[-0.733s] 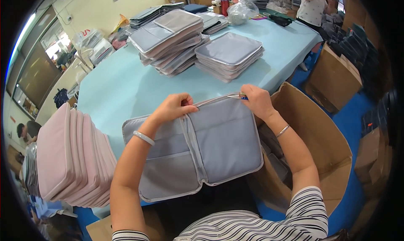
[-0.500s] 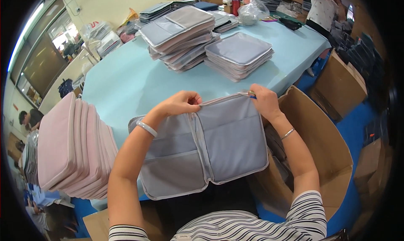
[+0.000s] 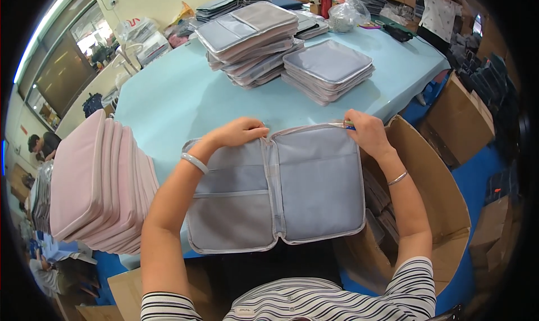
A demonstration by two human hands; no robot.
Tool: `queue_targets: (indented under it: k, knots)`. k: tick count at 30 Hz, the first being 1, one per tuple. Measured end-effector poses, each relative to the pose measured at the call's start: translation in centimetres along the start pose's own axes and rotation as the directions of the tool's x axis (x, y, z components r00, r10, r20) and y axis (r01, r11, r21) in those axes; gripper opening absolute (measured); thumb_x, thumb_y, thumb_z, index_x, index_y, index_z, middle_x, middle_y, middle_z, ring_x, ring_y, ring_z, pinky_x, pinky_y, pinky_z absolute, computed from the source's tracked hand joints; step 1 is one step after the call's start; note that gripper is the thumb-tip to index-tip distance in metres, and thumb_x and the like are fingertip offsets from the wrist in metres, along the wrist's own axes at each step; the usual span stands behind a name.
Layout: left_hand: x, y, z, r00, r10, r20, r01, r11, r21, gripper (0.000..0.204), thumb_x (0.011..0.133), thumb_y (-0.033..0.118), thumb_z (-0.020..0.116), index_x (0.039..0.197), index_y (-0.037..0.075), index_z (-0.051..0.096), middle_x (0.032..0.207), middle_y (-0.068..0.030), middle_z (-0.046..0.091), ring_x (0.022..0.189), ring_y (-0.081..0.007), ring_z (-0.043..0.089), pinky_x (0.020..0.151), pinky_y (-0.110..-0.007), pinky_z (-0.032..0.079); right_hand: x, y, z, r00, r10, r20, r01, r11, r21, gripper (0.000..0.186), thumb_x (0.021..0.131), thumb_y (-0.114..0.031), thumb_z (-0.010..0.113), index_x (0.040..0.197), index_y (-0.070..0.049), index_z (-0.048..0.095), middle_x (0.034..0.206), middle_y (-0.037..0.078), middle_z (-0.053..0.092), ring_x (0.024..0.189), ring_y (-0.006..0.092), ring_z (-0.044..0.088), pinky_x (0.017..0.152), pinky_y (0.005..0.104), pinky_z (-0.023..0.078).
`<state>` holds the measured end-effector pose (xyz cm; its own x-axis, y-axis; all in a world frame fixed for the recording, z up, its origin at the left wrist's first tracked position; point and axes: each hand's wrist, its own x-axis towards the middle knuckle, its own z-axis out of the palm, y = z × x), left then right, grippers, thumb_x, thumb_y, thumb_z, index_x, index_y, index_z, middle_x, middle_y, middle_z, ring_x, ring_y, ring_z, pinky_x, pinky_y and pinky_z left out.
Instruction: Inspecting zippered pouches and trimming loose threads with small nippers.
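Observation:
A grey-blue zippered case lies spread open in front of me, its two halves joined by a spine and its left half fitted with pockets. My left hand is closed on its top edge just left of the spine, thumb and fingers pinched together. At the top right corner, my right hand is closed around a small metal-tipped tool with blue and yellow on it, possibly thread snips. The tip points left along the case's upper edge. Most of the tool is hidden by the fingers.
Pink cases stand stacked at the left edge of the light blue table. Grey cases form a tall pile and a lower pile farther back. An open cardboard box holding cases sits at my right. Another person stands beyond.
The case has levelled out and its lower edge sits slightly higher. My left hand has flattened against the top edge near the spine. My right hand has shifted slightly right with the tool.

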<state>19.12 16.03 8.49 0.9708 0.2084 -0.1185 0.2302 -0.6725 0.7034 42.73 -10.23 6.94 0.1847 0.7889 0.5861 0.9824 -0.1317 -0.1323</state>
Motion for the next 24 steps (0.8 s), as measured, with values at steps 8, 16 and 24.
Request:
queue_targets:
  k: [8, 16, 24]
  knots:
    - [-0.4, 0.7, -2.7, 0.924, -0.075, 0.376, 0.122, 0.987, -0.104, 0.029, 0.087, 0.026, 0.066, 0.107, 0.005, 0.066, 0.092, 0.0015, 0.063, 0.085, -0.0082, 0.054, 0.078, -0.023, 0.043, -0.1, 0.0, 0.0, 0.998, 0.033, -0.045, -0.028, 0.992, 0.120, 0.017, 0.076, -0.005, 0.065, 0.089, -0.008, 0.054, 0.079, 0.009, 0.063, 0.073, 0.0317, 0.061, 0.061, 0.0388, 0.048]
    - [1.4, 2.6, -3.2, 0.856, -0.105, 0.506, 0.082, 0.994, 0.069, 0.018, 0.079, 0.015, 0.070, 0.093, 0.005, 0.064, 0.079, 0.0028, 0.058, 0.072, -0.0080, 0.050, 0.063, -0.024, 0.042, 0.3, -1.4, -2.5, 0.994, 0.049, -0.100, -0.025, 0.974, 0.225, 0.015, 0.076, -0.004, 0.065, 0.087, -0.007, 0.055, 0.078, 0.010, 0.064, 0.070, 0.0315, 0.061, 0.060, 0.0365, 0.048]
    - [1.1, 5.0, -1.7, 0.950, -0.168, 0.264, 0.022, 0.877, 0.480, 0.022, 0.069, 0.011, 0.069, 0.084, 0.004, 0.055, 0.071, -0.0047, 0.054, 0.064, -0.0168, 0.048, 0.059, -0.031, 0.041, 0.0, -1.6, -3.8, 0.984, 0.084, -0.154, -0.045, 0.970, 0.239, 0.014, 0.076, -0.003, 0.065, 0.086, -0.007, 0.056, 0.075, 0.010, 0.063, 0.070, 0.0309, 0.062, 0.060, 0.0354, 0.048]
